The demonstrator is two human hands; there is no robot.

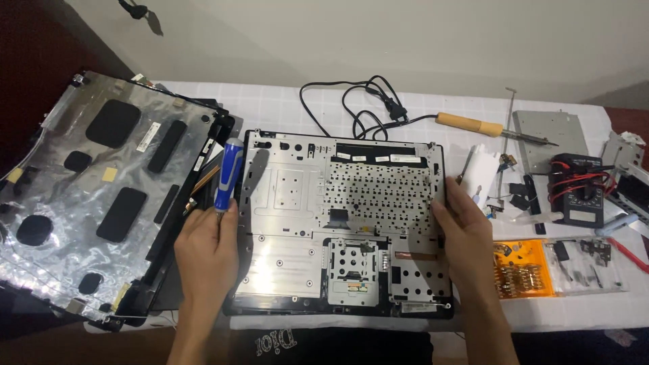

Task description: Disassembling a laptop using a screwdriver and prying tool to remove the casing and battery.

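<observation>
My left hand (208, 251) is wrapped around a blue-and-white plastic-handled screwdriver (227, 174), handle sticking up past my fingers, tip hidden in my fist. That hand sits right at the left edge of the opened-up laptop palmrest assy, silver metal w/ a black frame (291, 223), lying inside-up on the table. My right hand (464, 233) has fingers curled over the assy's right edge, clamping it, thumb on the metal side.

Everything else rel. to that assy: left of it, touching/overlapping its corner, the detached screen lid w/ crinkly silver foil and black pads (94, 196). Behind it, a looped black power cord (358, 108) running to a wooden-handled soldering iron (487, 127), back-right. Right of it, a black multimeter w/ red leads (581, 189) and a clear plastic parts box, one side orange (554, 267). All on a white checked tablecloth (284, 105).
</observation>
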